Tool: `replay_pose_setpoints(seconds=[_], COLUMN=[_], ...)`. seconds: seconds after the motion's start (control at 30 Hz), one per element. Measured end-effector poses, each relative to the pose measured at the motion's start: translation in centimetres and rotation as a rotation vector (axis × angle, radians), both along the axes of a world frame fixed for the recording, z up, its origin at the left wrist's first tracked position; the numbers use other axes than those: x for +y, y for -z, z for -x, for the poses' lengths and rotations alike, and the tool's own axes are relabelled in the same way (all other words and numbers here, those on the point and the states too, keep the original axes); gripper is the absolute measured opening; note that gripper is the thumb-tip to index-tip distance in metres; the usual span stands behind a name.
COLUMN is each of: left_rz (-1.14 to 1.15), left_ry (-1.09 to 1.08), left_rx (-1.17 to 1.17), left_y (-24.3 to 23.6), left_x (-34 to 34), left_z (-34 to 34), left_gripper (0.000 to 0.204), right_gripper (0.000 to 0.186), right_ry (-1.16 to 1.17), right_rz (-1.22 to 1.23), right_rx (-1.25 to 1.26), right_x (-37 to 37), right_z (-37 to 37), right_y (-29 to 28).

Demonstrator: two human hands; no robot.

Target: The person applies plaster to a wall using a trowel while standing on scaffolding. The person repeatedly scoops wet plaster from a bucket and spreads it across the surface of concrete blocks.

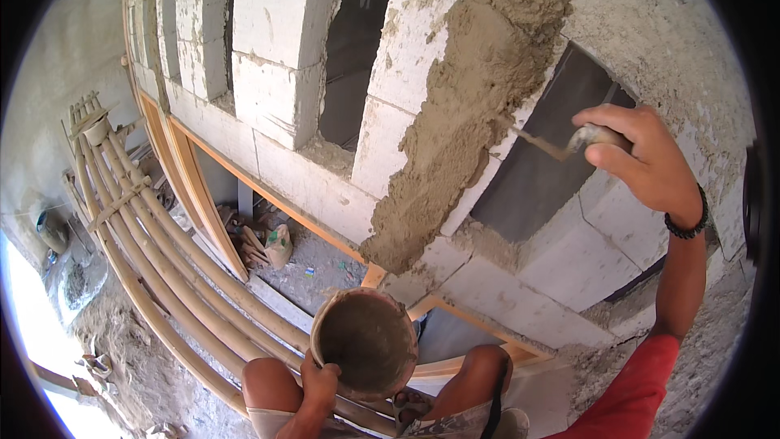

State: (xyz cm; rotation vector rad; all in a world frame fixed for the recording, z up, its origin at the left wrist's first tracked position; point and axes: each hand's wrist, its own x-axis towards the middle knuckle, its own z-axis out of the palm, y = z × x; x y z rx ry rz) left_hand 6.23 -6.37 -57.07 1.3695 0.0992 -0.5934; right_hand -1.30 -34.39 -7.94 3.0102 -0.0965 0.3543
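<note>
My right hand (646, 154) is raised at the wall and wrapped around the handle of a trowel (581, 140). The trowel's thin blade is seen nearly edge-on, its tip close to a rough strip of wet grey-brown mortar (467, 114) that runs down the block wall. Low in the middle, my left hand (318, 382) grips the near left rim of a round bucket (366, 313). The bucket tilts toward the wall, mouth up, with grey mortar smeared over its inside. Its bottom is in shadow, so how much it holds is unclear.
Tall openings (353, 65) pierce the white block wall (272, 20). Orange-brown wooden frames (268, 191) sit below it. A scaffold of bamboo poles (175, 276) runs under my legs to the far left, where a small bucket (96, 130) stands. A sack (279, 246) lies on the ground below.
</note>
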Motion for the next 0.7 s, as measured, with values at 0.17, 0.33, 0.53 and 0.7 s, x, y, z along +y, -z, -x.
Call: replay_pose_setpoints(seconds=[0.17, 0.33, 0.53, 0.7], left_rz=[-0.009, -0.018, 0.013, -0.031], left_ry=[0.013, 0.019, 0.013, 0.0], left_rx=[-0.02, -0.021, -0.059, -0.083], left_y=[-0.3, -0.6, -0.5, 0.4], left_x=[0.0, -0.3, -0.4, 0.3], left_z=[0.0, 0.1, 0.2, 0.0], left_gripper=[0.057, 0.054, 0.05, 0.049], right_gripper=[0.034, 0.037, 0.037, 0.037], right_ry=[0.093, 0.305, 0.279, 0.151], right_rz=[0.136, 0.175, 0.289, 0.421], right_rx=[-0.041, -0.202, -0.366, -0.395], right_x=[0.2, -0.5, -0.5, 1.0], right_z=[-2.3, -1.2, 0.2, 0.2], right_y=[-1.6, -5.5, -8.1, -9.5])
